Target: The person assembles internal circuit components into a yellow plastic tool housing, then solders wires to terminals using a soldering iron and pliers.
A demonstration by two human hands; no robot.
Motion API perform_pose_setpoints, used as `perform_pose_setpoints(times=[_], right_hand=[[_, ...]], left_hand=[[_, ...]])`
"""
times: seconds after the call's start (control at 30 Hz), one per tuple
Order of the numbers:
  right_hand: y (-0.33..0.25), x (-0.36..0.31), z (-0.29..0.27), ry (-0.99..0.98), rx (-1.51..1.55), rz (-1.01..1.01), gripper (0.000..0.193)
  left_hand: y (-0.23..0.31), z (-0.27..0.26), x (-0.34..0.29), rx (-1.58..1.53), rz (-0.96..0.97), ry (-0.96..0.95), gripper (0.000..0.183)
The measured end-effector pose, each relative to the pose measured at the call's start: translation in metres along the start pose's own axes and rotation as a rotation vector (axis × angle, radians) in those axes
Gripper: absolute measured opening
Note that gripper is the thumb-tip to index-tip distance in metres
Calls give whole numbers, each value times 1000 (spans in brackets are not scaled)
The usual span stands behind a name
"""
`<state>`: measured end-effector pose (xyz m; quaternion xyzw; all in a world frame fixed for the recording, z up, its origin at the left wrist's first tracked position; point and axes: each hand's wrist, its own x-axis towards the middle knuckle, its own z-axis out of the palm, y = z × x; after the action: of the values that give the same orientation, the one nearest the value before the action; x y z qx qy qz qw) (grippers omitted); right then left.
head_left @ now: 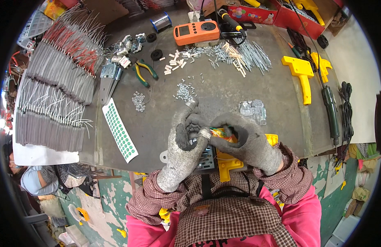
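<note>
I'm watching the small orange-and-green item (220,132) showing between the gloved hands — the left hand (184,136) is curling its fingers in close, the right hand (246,142) is bending thumb and fingers round a gap, and I can't tell what either is pinching. Just below, a yellow handle (226,173) is lying beside a slotted metal plate (207,159). Beyond — small screws (184,91) are lying heaped, an orange device (196,33) sitting farther back.
</note>
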<state>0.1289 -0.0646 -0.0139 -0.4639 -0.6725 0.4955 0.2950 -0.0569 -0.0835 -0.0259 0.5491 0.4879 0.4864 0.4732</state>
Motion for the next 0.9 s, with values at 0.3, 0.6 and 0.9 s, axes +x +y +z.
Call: perform_pose_setpoints(times=[0.3,0.6,0.9], right_hand=[[10,6,5,87,-200,-225,23],[32,7,5,101,-51,-206,27],[36,8,3,63,-25,-289,27]], left_hand=[[8,-13,6,-1,-129,-137,51],[35,-29,20,1094,506,-455,23],[44,-26,35,889,255,-592,24]])
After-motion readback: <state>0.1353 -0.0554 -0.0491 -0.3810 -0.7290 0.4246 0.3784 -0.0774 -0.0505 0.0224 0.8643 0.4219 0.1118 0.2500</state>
